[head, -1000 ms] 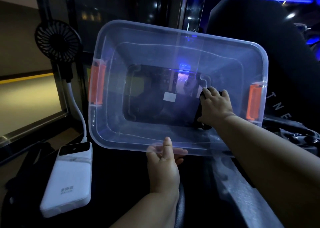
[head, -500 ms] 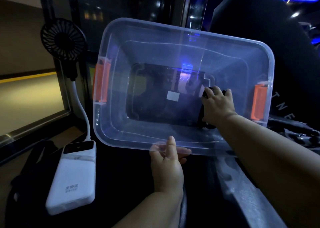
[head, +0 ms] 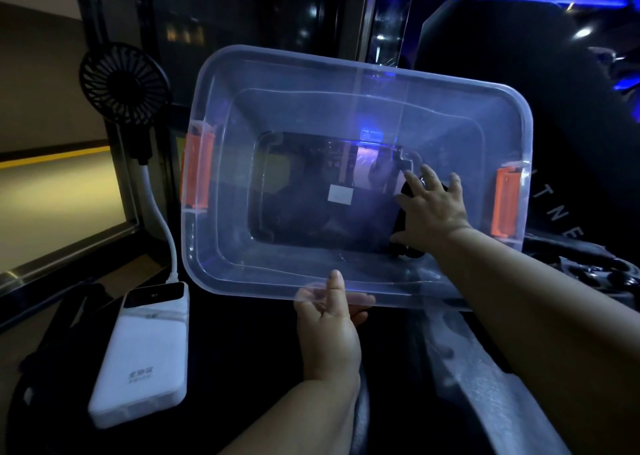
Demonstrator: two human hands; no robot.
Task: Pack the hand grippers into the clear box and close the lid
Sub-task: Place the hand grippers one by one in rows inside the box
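My left arm reaches straight ahead. My left hand (head: 327, 333) pinches the near rim of the clear box (head: 242, 281), thumb upright against the inside wall and fingers curled underneath. The box is tilted, its opening facing me. My right arm comes in from the right. My right hand (head: 433, 212) lies inside the box, fingers splayed rather than clamped, flat over a black hand gripper (head: 401, 221) at the right end of the floor.

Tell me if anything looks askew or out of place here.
Yes: the clear box is tipped up, opening facing the camera, not flat. The left hand pinches its near rim; the right hand presses a black hand gripper against its bottom.
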